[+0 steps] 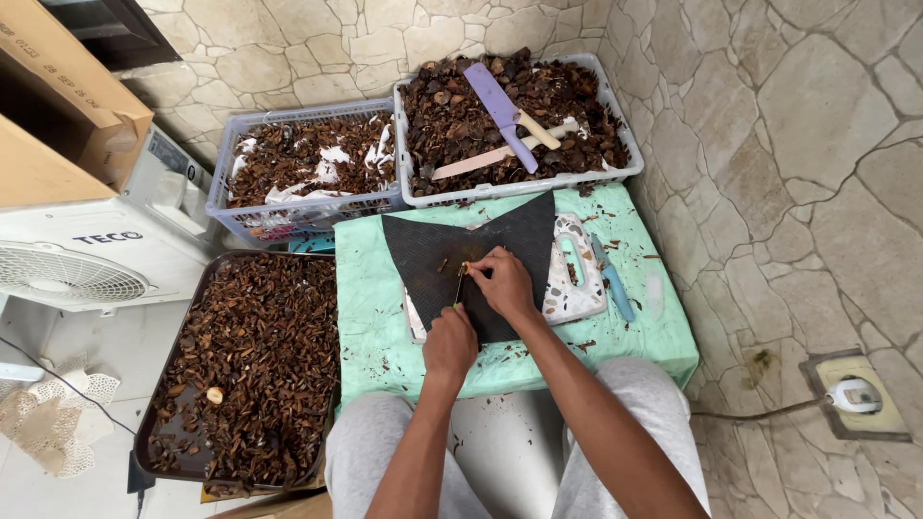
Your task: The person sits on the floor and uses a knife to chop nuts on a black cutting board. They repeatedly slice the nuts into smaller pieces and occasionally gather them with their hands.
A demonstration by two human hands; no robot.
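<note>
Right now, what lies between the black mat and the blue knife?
Head view: a speckled white cutting board lies between the black mat and the blue knife.

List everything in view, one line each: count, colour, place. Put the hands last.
small table: one, green cover, centre
mat: one, black, on the table
cutting board: one, white speckled, right of the mat
knife: one, blue handle, right of the board
crates: two, white, behind the table, full of brown husks
tray: one, dark, floor left, full of brown husks
flat tool: one, purple, in the right crate
fan unit: one, white, far left
left hand: grips a thin green-handled tool
right hand: pinches a small piece on the mat
</note>
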